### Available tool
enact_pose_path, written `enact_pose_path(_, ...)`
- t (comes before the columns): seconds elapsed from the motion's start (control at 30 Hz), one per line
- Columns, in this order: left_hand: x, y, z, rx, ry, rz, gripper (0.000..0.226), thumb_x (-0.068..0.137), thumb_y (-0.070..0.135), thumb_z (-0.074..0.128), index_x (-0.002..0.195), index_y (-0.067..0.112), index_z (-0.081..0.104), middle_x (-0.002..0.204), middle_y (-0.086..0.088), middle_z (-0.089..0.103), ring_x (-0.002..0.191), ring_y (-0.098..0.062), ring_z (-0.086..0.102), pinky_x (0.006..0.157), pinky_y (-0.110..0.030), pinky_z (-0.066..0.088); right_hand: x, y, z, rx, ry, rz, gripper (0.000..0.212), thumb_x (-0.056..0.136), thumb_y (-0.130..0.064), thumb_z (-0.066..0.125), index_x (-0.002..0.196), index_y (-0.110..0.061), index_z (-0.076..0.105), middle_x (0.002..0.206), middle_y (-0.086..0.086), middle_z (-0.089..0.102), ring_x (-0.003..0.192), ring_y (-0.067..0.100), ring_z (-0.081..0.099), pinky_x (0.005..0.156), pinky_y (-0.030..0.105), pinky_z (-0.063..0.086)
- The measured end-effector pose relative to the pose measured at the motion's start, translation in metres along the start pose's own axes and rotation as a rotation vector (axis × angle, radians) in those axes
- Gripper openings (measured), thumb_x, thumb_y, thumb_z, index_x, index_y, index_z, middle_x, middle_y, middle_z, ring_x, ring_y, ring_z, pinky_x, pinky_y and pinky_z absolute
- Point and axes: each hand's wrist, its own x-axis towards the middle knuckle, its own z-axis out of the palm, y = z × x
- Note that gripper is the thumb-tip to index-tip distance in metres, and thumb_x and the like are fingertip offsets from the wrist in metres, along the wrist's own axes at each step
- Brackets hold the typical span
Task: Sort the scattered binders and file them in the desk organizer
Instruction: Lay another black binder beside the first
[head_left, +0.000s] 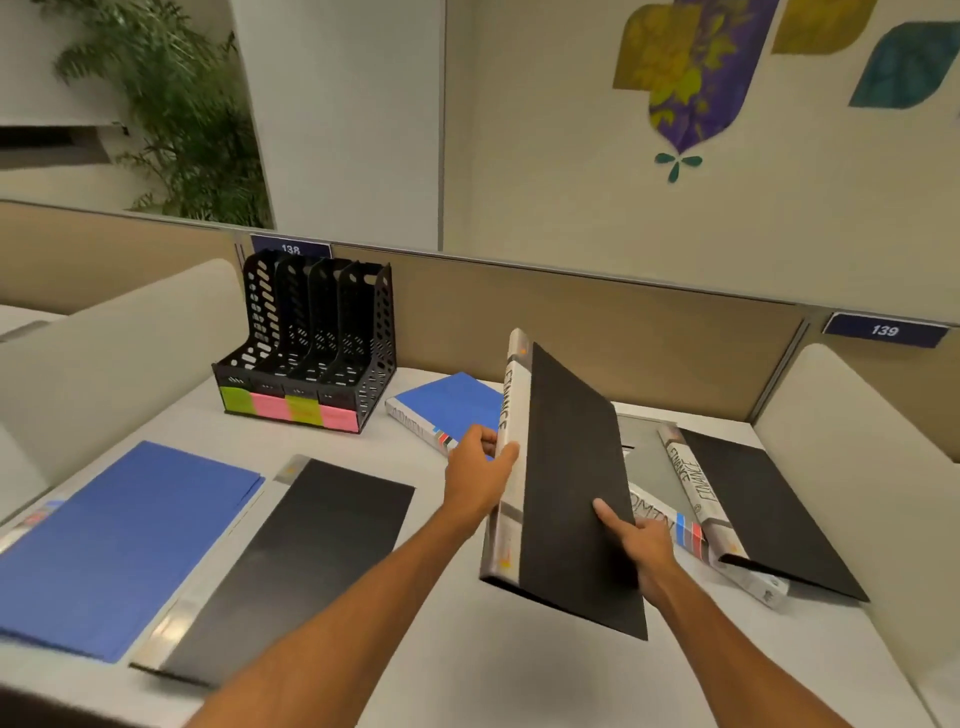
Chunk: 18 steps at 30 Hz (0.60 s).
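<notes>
— What are the hands doing?
— Both hold one black binder (571, 467), raised and tilted, to the right of the desk organizer (311, 338) and nearer the viewer. The left hand (480, 470) curls round its white spine. The right hand (636, 540) pinches the cover, thumb on top.
— Anything beside the organizer?
— A blue binder (452, 405) lies flat just to its right.

my held binder (571, 488) matt black cover with glossy white spine, organizer (311, 332) perforated black plastic at desk (441, 670) back edge, desk smooth matt white
</notes>
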Motion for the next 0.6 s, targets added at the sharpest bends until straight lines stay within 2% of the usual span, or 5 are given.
enact_pose_path(0.1, -0.019, -0.036, -0.005, 0.078, 0.028, -0.14, 0.025, 0.095, 0.026, 0.055, 0.112, 0.009, 0.055, 0.106, -0.002, 0.059, 0.092, -0.014, 0.057, 0.086, -0.027, 0.049, -0.014, 0.029, -0.001, -0.013, 0.002, 0.029, 0.065, 0.076, -0.037, 0.078, 0.124, -0.003, 0.05, 0.125, 0.015, 0.059, 0.103, 0.029, 0.054, 0.093, 0.043, 0.045)
enact_pose_path(0.27, -0.05, -0.091, -0.015, 0.135, -0.028, -0.334, 0.013, 0.095, 0.018, 0.051, 0.096, 0.006, 0.053, 0.111, -0.017, 0.062, 0.098, -0.029, 0.063, 0.089, -0.038, 0.053, -0.036, 0.075, 0.01, -0.079, 0.018, 0.093, 0.057, 0.079, -0.024, 0.076, 0.122, -0.002, 0.045, 0.113, 0.012, 0.055, 0.097, 0.029, 0.052, 0.092, 0.045, 0.045)
enact_pose_path(0.37, -0.061, -0.112, -0.022, 0.139, -0.047, -0.393, 0.019, 0.094, 0.014, 0.051, 0.111, 0.006, 0.055, 0.114, -0.012, 0.061, 0.095, -0.022, 0.059, 0.082, -0.031, 0.051, -0.046, 0.095, 0.022, -0.096, 0.035, 0.103, 0.052, 0.079, -0.02, 0.077, 0.119, 0.001, 0.051, 0.115, 0.017, 0.061, 0.096, 0.033, 0.057, 0.088, 0.043, 0.048)
enact_pose_path(0.43, -0.063, -0.125, -0.028, 0.131, -0.036, -0.441, 0.027, 0.092, 0.01, 0.051, 0.119, 0.006, 0.052, 0.117, -0.011, 0.059, 0.101, -0.025, 0.059, 0.083, -0.032, 0.05, -0.051, 0.105, 0.032, -0.122, 0.038, 0.111, 0.049, 0.079, -0.018, 0.076, 0.118, 0.002, 0.052, 0.115, 0.019, 0.062, 0.096, 0.035, 0.059, 0.087, 0.042, 0.049)
enact_pose_path(0.6, -0.06, -0.159, -0.044, 0.086, -0.016, -0.592, 0.029, 0.092, 0.009, 0.047, 0.12, 0.006, 0.051, 0.117, -0.015, 0.059, 0.097, -0.029, 0.059, 0.076, -0.035, 0.051, -0.058, 0.114, 0.059, -0.173, 0.054, 0.105, 0.043, 0.082, -0.01, 0.072, 0.118, 0.003, 0.052, 0.115, 0.019, 0.061, 0.098, 0.035, 0.059, 0.087, 0.04, 0.05)
